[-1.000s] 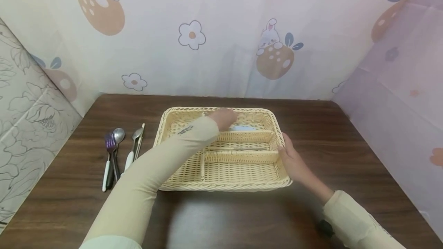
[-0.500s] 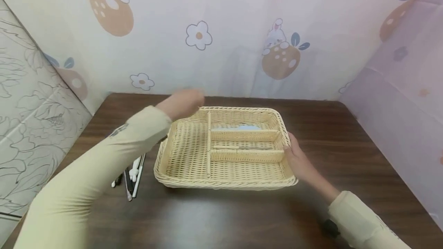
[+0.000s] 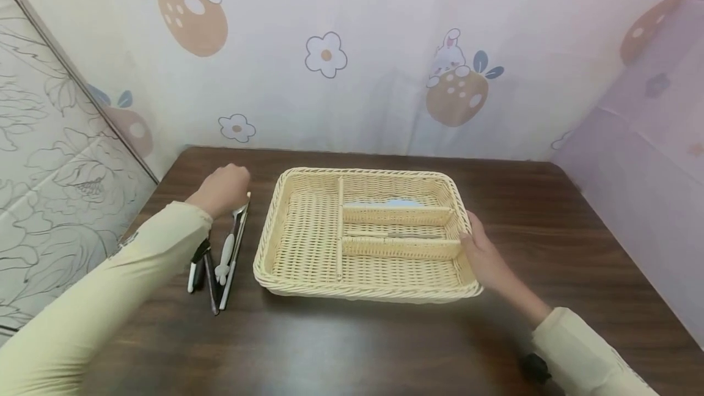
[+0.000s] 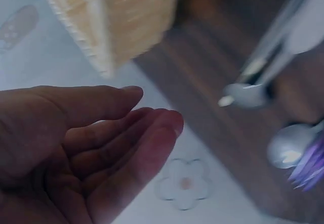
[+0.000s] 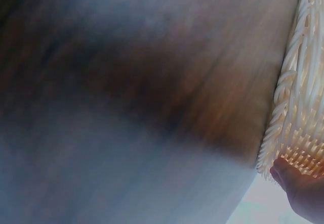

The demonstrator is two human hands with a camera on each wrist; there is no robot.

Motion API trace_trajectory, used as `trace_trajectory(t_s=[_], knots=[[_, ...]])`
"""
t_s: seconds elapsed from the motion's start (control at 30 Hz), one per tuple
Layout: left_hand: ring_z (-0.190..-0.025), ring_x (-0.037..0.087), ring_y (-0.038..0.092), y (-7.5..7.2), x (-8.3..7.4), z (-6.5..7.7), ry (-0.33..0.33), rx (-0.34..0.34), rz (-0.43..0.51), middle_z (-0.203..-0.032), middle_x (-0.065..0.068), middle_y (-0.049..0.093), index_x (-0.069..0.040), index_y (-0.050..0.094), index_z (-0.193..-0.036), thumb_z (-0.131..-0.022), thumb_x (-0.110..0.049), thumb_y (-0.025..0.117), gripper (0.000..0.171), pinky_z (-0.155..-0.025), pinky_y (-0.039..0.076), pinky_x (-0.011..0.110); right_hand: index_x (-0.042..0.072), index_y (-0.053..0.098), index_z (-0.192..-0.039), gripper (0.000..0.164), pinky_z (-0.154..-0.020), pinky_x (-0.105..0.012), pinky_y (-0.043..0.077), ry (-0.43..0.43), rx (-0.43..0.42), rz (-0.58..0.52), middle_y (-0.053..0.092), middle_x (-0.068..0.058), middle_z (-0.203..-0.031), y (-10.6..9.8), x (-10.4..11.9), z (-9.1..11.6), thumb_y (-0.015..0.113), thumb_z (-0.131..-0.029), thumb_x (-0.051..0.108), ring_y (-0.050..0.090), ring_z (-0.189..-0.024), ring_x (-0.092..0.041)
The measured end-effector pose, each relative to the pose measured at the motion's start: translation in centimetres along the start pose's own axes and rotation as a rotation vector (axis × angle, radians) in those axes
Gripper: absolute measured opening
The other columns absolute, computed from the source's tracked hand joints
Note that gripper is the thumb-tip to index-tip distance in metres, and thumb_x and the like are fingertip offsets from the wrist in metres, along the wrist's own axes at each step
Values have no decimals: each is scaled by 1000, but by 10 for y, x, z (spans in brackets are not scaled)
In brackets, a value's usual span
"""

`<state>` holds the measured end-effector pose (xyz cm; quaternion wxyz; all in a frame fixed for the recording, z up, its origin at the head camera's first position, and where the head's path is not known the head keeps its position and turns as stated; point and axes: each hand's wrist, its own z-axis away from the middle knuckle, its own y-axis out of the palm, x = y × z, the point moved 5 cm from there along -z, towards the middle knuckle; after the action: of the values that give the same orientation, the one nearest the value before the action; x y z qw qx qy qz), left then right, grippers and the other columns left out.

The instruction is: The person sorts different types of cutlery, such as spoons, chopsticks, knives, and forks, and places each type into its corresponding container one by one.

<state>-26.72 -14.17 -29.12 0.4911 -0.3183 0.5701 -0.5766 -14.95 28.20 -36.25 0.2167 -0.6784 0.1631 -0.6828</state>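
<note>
My left hand (image 3: 222, 189) hovers at the far end of the cutlery on the left, its fingers loosely bent with nothing between them. Around it lie a white-handled spoon (image 3: 225, 256), chopsticks (image 3: 235, 255), another spoon (image 4: 288, 145) and a purple fork (image 4: 308, 167); my forearm hides part of them in the head view. With my right hand (image 3: 485, 256) I grip the right rim of a cream wicker basket (image 3: 308, 231), thumb over the edge. A pale flat piece (image 3: 404, 203) lies in its back right compartment, and thin sticks (image 3: 412, 236) in the middle one.
Dividers split the basket into one long left compartment and three on the right. A dark wooden table (image 3: 341, 347) extends around it. Behind stands a patterned curtain (image 3: 379, 78), with covered walls on both sides.
My left hand has moved out of the basket's back part, leftward over its rim, to the cutlery. My right hand keeps its hold. The view has turned slightly left.
</note>
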Motion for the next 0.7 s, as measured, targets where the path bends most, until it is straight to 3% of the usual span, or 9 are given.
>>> trace_trajectory(t_s=[0.17, 0.3, 0.4, 0.5, 0.7], knots=[[-50, 17, 42, 25, 24, 12, -42, 53, 60, -59, 5, 46, -2, 52, -69, -80, 3, 58, 14, -46, 37, 30, 4, -4, -151, 53, -97, -62, 34, 12, 2, 6, 21, -37, -143, 1, -1, 0, 19, -104, 16, 49, -110, -46], [-47, 18, 48, 42, 34, 19, -80, 123, 105, -64, 9, 55, 3, 57, -79, -76, 5, 58, 3, -42, 39, 28, 3, -4, -150, 53, -103, -64, 23, 9, 6, -4, 14, -35, -147, 2, -3, 0, 20, -104, 15, 34, -124, -48], [-45, 20, 54, 51, 36, 22, -93, 171, 103, -69, 16, 59, 6, 59, -80, -78, 3, 59, 4, -40, 44, 26, 3, -3, -151, 53, -104, -63, 20, 3, -1, -5, 15, -34, -148, 1, -4, -1, 21, -104, 14, 31, -127, -47], [-48, 23, 57, 57, 38, 23, -72, 188, 62, -71, 20, 59, 4, 59, -71, -77, -1, 61, 8, -42, 47, 25, 4, -2, -151, 53, -103, -63, 22, -3, -5, -9, 17, -34, -147, 1, -4, -1, 21, -104, 14, 35, -123, -47], [-39, 18, 58, 65, 37, 26, -34, 195, 121, -57, 9, 58, -2, 53, -61, -75, -3, 62, 17, -40, 46, 26, 4, -2, -151, 53, -104, -63, 20, -12, -6, -21, 16, -34, -147, 0, -4, -2, 21, -104, 13, 33, -124, -46]])
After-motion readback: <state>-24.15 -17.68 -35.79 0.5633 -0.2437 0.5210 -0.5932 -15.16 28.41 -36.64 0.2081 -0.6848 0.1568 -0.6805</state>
